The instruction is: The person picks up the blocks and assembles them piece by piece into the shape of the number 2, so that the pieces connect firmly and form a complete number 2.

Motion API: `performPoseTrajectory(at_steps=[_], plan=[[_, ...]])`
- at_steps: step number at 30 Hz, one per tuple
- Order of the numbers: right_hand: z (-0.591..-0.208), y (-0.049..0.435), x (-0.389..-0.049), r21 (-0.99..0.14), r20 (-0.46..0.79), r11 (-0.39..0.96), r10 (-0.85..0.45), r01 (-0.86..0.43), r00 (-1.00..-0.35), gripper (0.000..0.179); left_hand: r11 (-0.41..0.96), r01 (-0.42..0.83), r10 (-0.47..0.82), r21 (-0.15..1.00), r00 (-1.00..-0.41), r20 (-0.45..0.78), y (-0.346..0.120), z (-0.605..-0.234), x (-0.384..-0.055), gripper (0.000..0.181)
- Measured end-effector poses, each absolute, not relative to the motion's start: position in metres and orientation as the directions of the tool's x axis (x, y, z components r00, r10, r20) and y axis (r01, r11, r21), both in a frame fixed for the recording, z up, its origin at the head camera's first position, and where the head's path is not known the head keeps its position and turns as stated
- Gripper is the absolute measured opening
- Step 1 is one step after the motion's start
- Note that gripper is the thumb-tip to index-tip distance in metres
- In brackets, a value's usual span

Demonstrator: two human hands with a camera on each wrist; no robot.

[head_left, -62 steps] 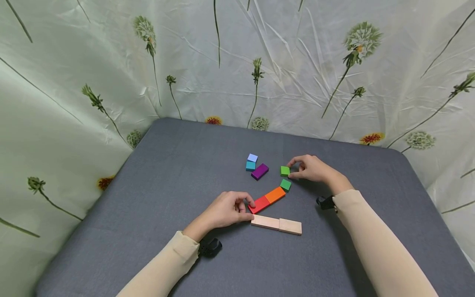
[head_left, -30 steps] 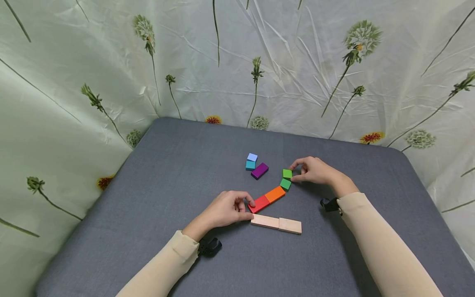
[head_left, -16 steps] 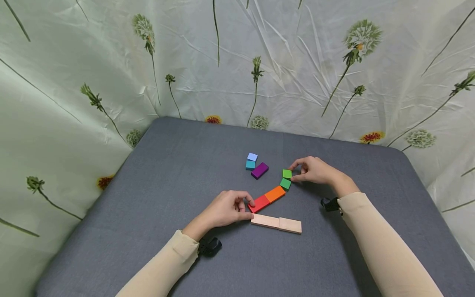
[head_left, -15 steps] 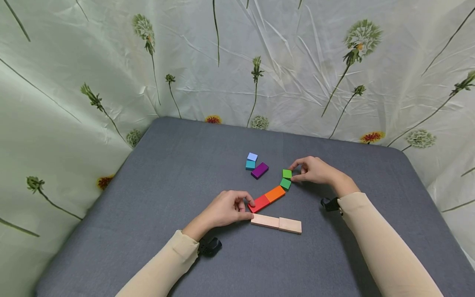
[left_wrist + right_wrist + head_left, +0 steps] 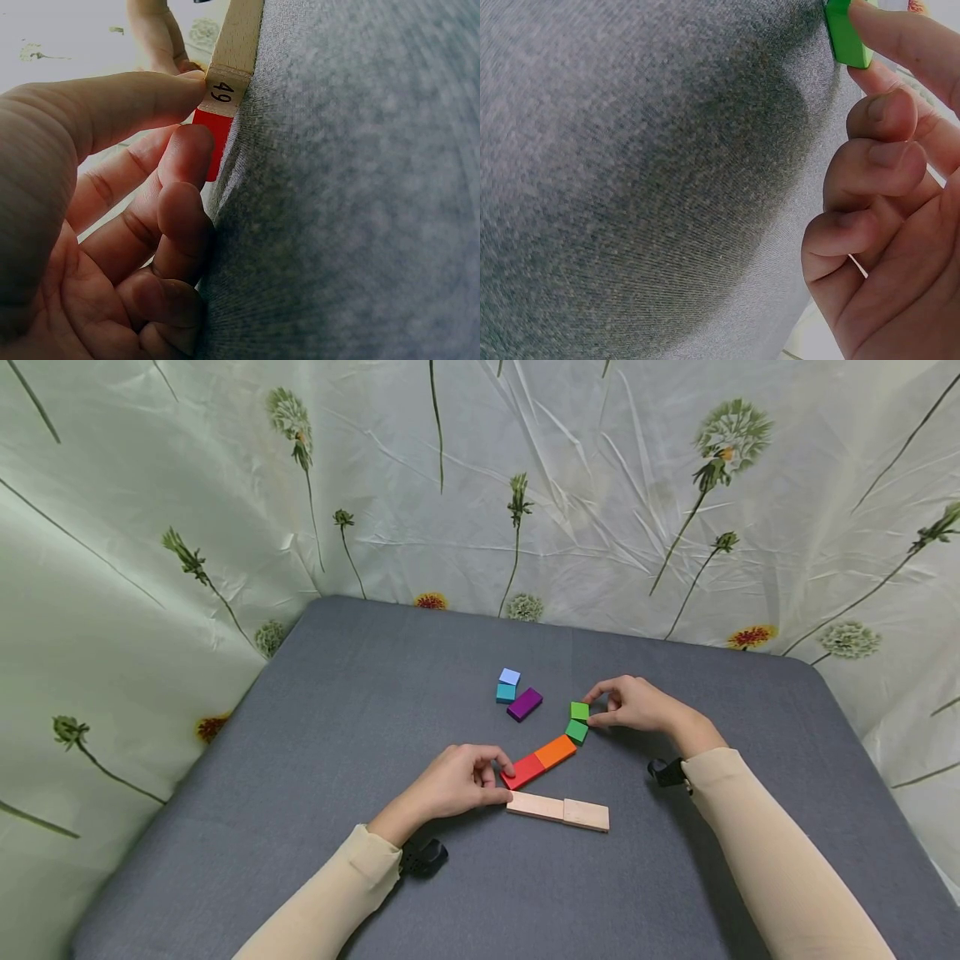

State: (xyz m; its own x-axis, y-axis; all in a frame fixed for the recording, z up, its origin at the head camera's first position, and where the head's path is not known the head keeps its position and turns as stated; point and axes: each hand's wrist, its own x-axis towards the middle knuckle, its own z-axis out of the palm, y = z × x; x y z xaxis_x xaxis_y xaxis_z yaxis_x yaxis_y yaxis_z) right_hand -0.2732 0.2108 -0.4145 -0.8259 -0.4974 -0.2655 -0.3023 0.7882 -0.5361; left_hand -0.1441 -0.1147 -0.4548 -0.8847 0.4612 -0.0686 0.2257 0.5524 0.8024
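Observation:
My left hand (image 5: 459,782) pinches the corner where a red block (image 5: 523,772) meets a plain wooden block (image 5: 536,806). In the left wrist view, the thumb presses the wooden end (image 5: 222,91), marked with a number, and a fingertip rests on the red block (image 5: 220,142). An orange block (image 5: 556,751) continues the red one, and a dark green block (image 5: 577,731) touches its far end. Against the dark green one sits a light green block (image 5: 579,711), pinched between thumb and index finger of my right hand (image 5: 633,703). The right wrist view shows its green side (image 5: 847,37).
A second plain wooden block (image 5: 587,815) abuts the first. Further back lie a purple block (image 5: 525,704), a teal block (image 5: 506,693) and a light blue block (image 5: 510,677). Everything rests on a grey cloth-covered table (image 5: 360,693), with a flower-print curtain (image 5: 585,510) behind.
Over two seconds, my right hand has brought the light green block slightly right and towards me, against the dark green block. Since then nothing has visibly moved; my left hand has stayed put.

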Motion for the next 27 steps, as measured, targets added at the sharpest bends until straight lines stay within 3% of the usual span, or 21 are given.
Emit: performPoseTrajectory(at_steps=[27], plan=[[-0.4079, 0.2104, -0.2752, -0.543, -0.275, 0.788, -0.495, -0.291, -0.824, 0.039, 0.551, 0.228, 0.462, 0.803, -0.885, -0.066, -0.1154, -0.4539, -0.1440, 0.021]])
